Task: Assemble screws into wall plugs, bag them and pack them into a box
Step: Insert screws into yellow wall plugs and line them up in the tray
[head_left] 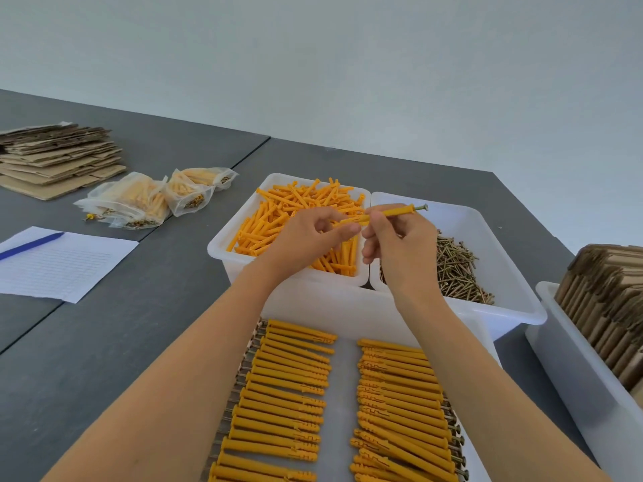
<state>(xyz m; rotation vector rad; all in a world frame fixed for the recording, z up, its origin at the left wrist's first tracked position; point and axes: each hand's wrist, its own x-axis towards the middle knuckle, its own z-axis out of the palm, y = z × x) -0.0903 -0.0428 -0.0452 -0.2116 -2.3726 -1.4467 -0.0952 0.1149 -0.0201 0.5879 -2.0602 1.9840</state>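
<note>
You are in the middle of the assembly step. Your right hand [396, 245] has its grip pinched around an orange wall plug [389, 213] with a screw [419, 207] already pushed in, its head sticking out at the far end, and you hold it in the air above the two white bins. Your left hand [313, 234] is just beside it with curled fingers that meet the near tip of this plug; if it really grasps the tip or only steadies it, I cannot tell.

A good part is done: two rows of finished plugs [288, 394] lie side by side in front of you on a white tray [342, 394], and some filled plastic bags [146, 200] rest on the desk [104, 342] at your left. Much is left, I judge. The left bin [222, 252] holds many loose plugs [295, 207], the right bin [515, 307] holds a heap of loose screws [455, 269]. The rows on the tray are not bagged. The flat cardboard [59, 158] at far left and the folded cardboard in the tub [574, 370] at right are not made into boxes, so packing has not begun, as far as it shows
</note>
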